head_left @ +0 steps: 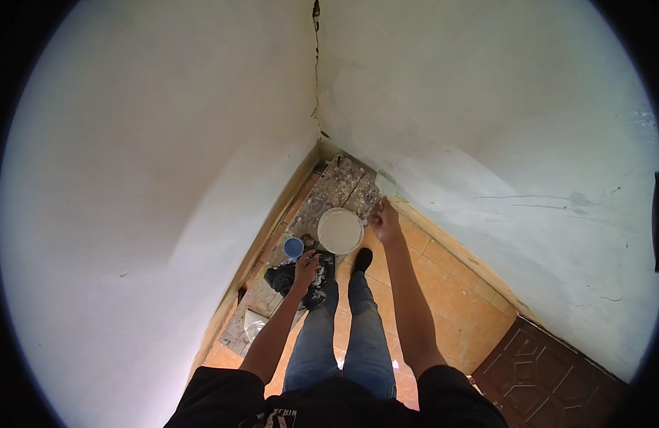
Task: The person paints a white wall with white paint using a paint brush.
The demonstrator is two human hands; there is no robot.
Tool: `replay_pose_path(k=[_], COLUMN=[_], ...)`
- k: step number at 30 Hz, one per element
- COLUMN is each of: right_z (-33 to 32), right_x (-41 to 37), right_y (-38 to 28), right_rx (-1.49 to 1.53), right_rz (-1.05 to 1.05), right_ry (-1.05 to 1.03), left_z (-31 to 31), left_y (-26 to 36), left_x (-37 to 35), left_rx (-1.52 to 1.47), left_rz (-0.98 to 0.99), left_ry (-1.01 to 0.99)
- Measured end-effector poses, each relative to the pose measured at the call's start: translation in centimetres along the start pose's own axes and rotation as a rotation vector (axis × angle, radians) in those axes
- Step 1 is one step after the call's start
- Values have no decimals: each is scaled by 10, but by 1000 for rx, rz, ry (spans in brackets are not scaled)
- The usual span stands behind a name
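Observation:
My right hand (384, 218) is closed beside the right wall, right of a round bucket of pale material (340, 231). A pale flat piece (385, 185) shows just above its fingers; whether the hand grips it is too small to tell. My left hand (307, 267) hangs over my knee with its fingers apart and nothing visible in it. Up and left of that hand stands a small blue container (293, 247). Dark cloth or plastic (279, 279) lies just left of the hand. Bucket and container stand on a paint-spattered board (344, 187).
Two pale walls meet in a corner with a dark vertical crack (317, 57). Orange floor tiles (443, 299) lie below. At the lower right is a brown patterned panel (547, 374). A white sheet (254, 323) rests on the board's near end.

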State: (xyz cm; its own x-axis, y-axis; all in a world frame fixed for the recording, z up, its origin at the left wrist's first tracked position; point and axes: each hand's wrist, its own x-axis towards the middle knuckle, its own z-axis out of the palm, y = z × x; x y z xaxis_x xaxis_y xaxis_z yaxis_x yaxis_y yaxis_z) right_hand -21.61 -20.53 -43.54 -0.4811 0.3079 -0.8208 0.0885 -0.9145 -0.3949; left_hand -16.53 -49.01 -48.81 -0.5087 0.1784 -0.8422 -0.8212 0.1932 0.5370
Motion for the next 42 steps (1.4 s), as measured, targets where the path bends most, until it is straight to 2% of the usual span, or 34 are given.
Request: replay_pose_path(k=[3, 5, 7, 8, 10, 12, 15, 19, 20, 23, 24, 26, 30, 33, 36, 39, 42], right_z=[12, -11, -7, 17, 47, 56, 38, 15, 3, 8, 1, 7, 52, 64, 54, 44, 50], right_x=[20, 46, 32, -17, -91, -131, -131, -71, -45, -12, 8, -1, -111, -164, -166, -133, -129], right_y=[-28, -42, -49, -53, -49, -40, -26, -16, -14, -25, -34, -56, -70, -55, -42, -43, -68], right_rx=[-43, -655, -836, -704, -477, -290, -270, -212, -135, -137, -284, -500, -523, -322, -222, -166, -365], right_rz=[-47, -660, -820, -671, -506, -488, -457, -94, -38, -35, -156, -363, -453, -502, -358, -190, -327], right_ry=[-117, -298, -296, -211, -115, -88, -188, -17, -94, -31, -112, -196, -119, -135, -143, -59, -123], left_z=[-2, -3, -6, -8, -14, -16, -10, 2, 2, 4, 3, -2, -10, -23, -21, -20, -11], left_y=[4, 9, 11, 9, 1, -2, -2, 3, 1, 0, 4, 5, 8, 0, -1, 2, 16], left_x=[-3, -8, -9, -6, -1, 2, 1, -1, 0, 4, 1, 1, 2, 3, 4, -2, -10], left_rx=[25, 60, 88, 93, 104, 90, 102, 78, 73, 55, 39, 53, 122, 120, 143, 149, 173], left_rz=[-3, 0, 4, 6, 1, -3, -7, -5, 5, 21, 15, 23, 8, -15, -26, 2, 6], left_ry=[18, 34, 38, 34, 30, 55, 54, 31, 28, 11, 8, 18, 52, 61, 39, 14, 21])
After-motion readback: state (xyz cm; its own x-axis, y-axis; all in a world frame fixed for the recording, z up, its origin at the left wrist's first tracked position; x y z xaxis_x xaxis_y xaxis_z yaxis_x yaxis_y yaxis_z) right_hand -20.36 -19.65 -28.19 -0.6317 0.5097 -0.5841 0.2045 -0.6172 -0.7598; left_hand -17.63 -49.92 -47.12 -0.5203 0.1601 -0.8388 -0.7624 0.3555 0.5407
